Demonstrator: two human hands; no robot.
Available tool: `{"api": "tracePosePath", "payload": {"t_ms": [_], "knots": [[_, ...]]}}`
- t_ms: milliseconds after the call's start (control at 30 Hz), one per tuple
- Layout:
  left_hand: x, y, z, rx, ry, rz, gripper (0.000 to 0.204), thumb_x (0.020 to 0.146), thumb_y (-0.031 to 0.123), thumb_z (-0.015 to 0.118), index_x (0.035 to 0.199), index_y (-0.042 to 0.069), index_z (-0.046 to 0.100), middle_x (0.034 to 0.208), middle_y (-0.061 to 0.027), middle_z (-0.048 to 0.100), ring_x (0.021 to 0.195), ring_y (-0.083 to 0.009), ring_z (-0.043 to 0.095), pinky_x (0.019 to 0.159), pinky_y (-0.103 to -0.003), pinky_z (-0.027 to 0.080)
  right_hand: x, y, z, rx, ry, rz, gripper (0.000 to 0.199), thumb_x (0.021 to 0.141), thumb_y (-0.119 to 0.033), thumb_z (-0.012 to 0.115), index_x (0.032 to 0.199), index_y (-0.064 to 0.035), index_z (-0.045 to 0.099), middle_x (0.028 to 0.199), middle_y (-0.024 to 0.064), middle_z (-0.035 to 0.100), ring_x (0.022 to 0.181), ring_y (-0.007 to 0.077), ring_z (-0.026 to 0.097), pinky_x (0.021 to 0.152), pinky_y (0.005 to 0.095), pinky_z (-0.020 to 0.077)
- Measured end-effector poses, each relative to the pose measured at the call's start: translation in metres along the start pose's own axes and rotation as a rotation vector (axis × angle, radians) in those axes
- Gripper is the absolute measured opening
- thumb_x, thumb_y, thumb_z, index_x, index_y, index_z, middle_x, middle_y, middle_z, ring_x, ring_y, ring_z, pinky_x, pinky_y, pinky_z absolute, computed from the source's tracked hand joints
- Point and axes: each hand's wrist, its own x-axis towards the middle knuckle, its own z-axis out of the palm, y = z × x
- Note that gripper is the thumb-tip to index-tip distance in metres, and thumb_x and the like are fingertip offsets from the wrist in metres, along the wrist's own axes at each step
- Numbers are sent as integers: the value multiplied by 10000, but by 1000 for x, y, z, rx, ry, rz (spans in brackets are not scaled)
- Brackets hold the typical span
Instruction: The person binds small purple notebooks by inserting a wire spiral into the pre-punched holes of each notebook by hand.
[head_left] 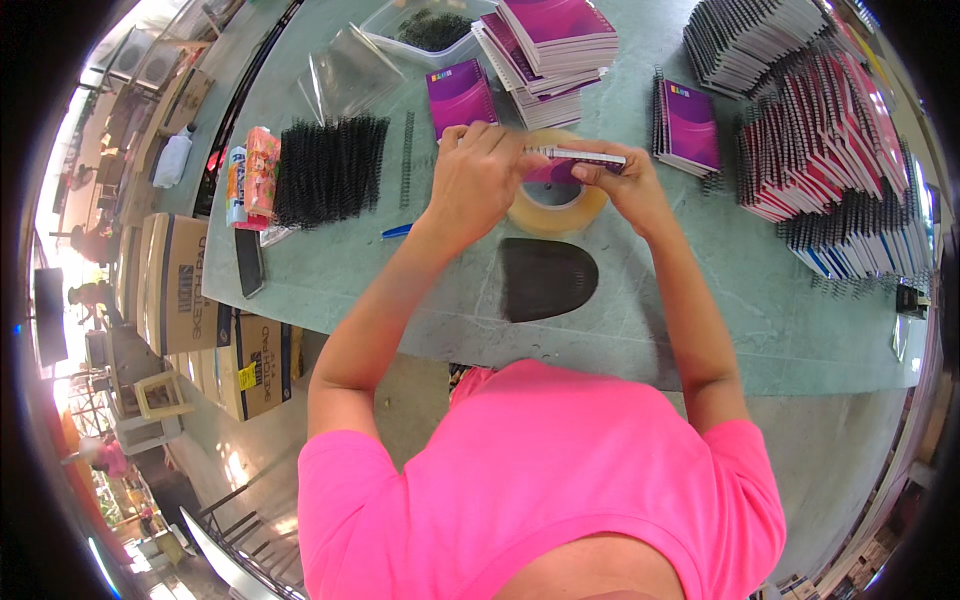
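Note:
My right hand grips a small purple notepad, thumb on its near side, its white page edges turned up. Slightly blurred, my left hand has its fingers bent and closed at the notepad's left end; whatever is between the fingertips is too small to make out. Beneath the notepad lies a wide roll of clear yellowish tape. Nearer to me is a dark rounded pad. Just beyond my left hand lies a purple spiral notepad, and a blue pen sits beside my left wrist.
Purple notepads are stacked at the back, beside a clear plastic tub. Black spiral coils are heaped at left, near a phone. Piles of red notebooks fill the right side. Cardboard boxes stand left of the table.

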Motion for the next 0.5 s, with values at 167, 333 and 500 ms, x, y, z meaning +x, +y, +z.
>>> {"api": "tracePosePath", "payload": {"t_ms": [167, 333, 500], "knots": [[8, 3, -8, 88, -93, 18, 138, 773, 180, 643, 866, 84, 610, 788, -45, 606, 756, -238, 577, 738, -367, 400, 3, 2, 5, -50, 17, 26, 280, 791, -39, 660, 1070, -25, 646, 916, 14, 660, 836, 78, 566, 774, 218, 445], [12, 8, -15, 147, -133, -4, 127, 765, 166, 620, 854, 78, 597, 745, -49, 561, 765, -257, 560, 707, -353, 408, 4, 8, 6, -48, -12, -28, 257, 799, -28, 646, 1056, -20, 646, 923, 19, 659, 841, 76, 568, 771, 220, 449], [-48, 58, 22, -82, -499, 257, 224, 712, 141, 610, 909, 53, 549, 898, -99, 538, 870, -252, 513, 735, -359, 423, 4, 5, -1, -84, 0, -45, 237, 810, -71, 654, 1040, -15, 642, 927, 19, 654, 840, 73, 569, 765, 222, 454]]}}
